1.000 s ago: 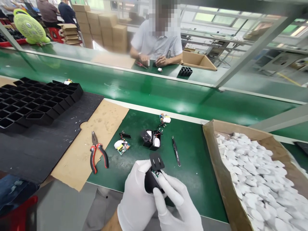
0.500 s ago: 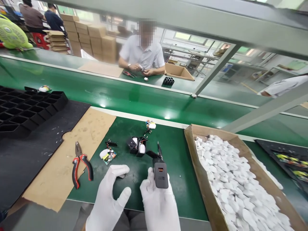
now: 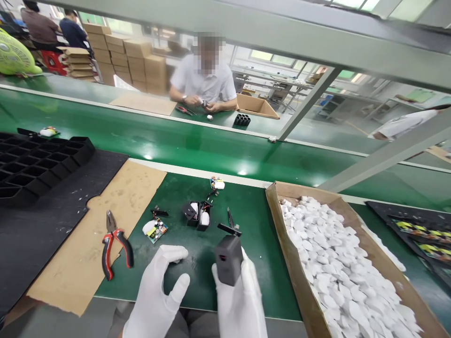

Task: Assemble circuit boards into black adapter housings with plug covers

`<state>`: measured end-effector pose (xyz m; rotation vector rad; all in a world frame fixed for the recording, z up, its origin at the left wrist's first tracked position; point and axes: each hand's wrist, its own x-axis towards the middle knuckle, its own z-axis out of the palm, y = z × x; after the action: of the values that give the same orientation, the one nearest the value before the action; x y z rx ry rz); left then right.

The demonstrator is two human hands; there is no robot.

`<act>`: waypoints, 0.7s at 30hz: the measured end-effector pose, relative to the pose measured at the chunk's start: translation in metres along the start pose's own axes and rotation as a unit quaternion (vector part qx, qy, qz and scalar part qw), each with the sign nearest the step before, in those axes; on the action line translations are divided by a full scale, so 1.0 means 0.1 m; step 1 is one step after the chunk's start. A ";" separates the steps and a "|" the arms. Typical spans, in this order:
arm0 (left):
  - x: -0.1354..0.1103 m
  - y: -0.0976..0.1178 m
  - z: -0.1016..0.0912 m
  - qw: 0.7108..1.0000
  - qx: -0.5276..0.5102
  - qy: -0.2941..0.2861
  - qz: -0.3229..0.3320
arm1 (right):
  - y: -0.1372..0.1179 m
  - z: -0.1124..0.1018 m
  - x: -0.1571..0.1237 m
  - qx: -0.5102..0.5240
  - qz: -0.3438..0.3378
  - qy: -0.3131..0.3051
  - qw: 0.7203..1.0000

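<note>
My right hand (image 3: 239, 295), in a white glove, grips a black charger housing (image 3: 229, 260) with a small port showing on its near face. A flat black end piece (image 3: 229, 229) stands out at its far end. My left hand (image 3: 158, 286), gloved too, is held over the green bench with thumb and fingers apart, nothing between them. Beyond it lies a circuit board (image 3: 155, 230) with a white pad and yellow part. Two black housings with white pads inside, an open charger case (image 3: 197, 216), stand ahead of my hands. Tweezers (image 3: 230, 217) lie behind the held housing.
Red-and-black pliers (image 3: 116, 246) rest on cardboard (image 3: 95, 234) at left, beside a black cell tray (image 3: 42, 164). At right stands a cardboard box (image 3: 289, 263) of white pads (image 3: 327, 263). Another board (image 3: 217, 183) lies further back. A person (image 3: 204, 84) works across the divider.
My right hand has turned and tilted the charger housing, so its near face now points more to the left. My left hand keeps its open shape. The whole view has shifted slightly.
</note>
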<state>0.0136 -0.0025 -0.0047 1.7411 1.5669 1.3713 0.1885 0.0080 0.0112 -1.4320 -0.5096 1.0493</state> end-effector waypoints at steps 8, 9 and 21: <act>-0.12 -0.03 0.19 0.994 0.065 -0.084 -0.007 | 0.16 -0.28 0.15 -0.351 -0.479 -0.022 0.804; -0.11 -0.04 0.19 0.995 0.072 -0.073 -0.010 | 0.15 -0.29 0.18 -0.396 -0.516 -0.026 0.759; -0.02 0.02 0.12 0.999 0.053 -0.004 0.007 | 0.02 -0.30 0.24 -0.511 -0.581 -0.073 0.630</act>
<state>0.0247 -0.0014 -0.0088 1.8205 1.6536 1.3066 0.2250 0.0107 -0.0017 -1.4170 -2.0423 -0.3487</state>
